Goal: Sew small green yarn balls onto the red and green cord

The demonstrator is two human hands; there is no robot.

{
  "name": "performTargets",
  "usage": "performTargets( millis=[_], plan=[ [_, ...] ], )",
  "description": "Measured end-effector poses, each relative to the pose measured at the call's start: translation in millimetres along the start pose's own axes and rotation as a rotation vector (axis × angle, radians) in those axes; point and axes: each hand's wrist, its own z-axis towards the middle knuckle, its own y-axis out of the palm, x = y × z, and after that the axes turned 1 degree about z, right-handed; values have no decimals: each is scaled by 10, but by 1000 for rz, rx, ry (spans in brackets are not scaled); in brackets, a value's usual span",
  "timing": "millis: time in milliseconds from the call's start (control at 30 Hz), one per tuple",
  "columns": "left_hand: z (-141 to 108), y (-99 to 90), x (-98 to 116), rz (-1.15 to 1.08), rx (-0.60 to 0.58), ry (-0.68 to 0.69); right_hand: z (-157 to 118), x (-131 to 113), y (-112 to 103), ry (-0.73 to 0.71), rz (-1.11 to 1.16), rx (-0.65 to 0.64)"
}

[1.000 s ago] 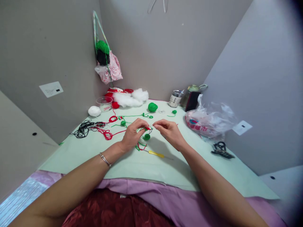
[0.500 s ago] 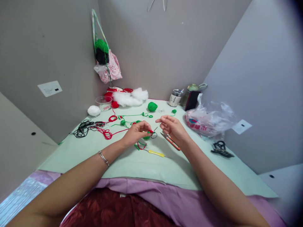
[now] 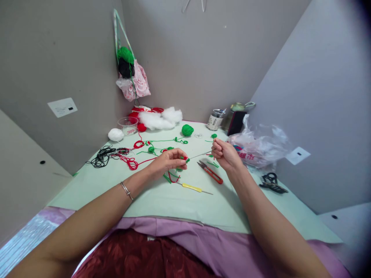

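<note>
My left hand [image 3: 173, 159] is closed in a pinch on a small red and green crochet piece [image 3: 188, 159], most of it covered by the fingers. From that piece a thin dark thread [image 3: 199, 155] runs taut to my right hand [image 3: 224, 153], whose fingers are pinched shut on it. Any needle inside that pinch is too small to make out. Between and below the hands lie orange-red thread snips [image 3: 213, 173]. A crochet hook with a yellow handle [image 3: 191, 187] rests nearer the table's front edge.
Black yarn [image 3: 104, 156] and red yarn [image 3: 131, 163] lie tangled at left. Along the back are white stuffing [image 3: 159, 119], a green yarn ball [image 3: 187, 130] and a can [image 3: 215, 120]. A plastic bag [image 3: 257, 144] and black hair claw [image 3: 272, 183] sit right.
My right hand has moved right, away from the left hand, and its fingers have closed. The dark thread, looped by the crochet piece before, is now drawn straight.
</note>
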Motion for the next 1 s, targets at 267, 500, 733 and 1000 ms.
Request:
performTargets(
  millis=[267, 500, 733, 1000],
  plan=[
    [7, -10, 17, -55, 28, 37, -133, 0, 163, -61, -184, -71],
    [-15, -1, 68, -119, 10, 3, -411, 101, 448, -380, -626, -290],
    [-8, 18, 3, -76, -53, -90, -444, 297, 470, -632, -809, -390],
    [12, 30, -31, 17, 85, 34, -361, 312, 446, -455, -625, -242]
  ],
)
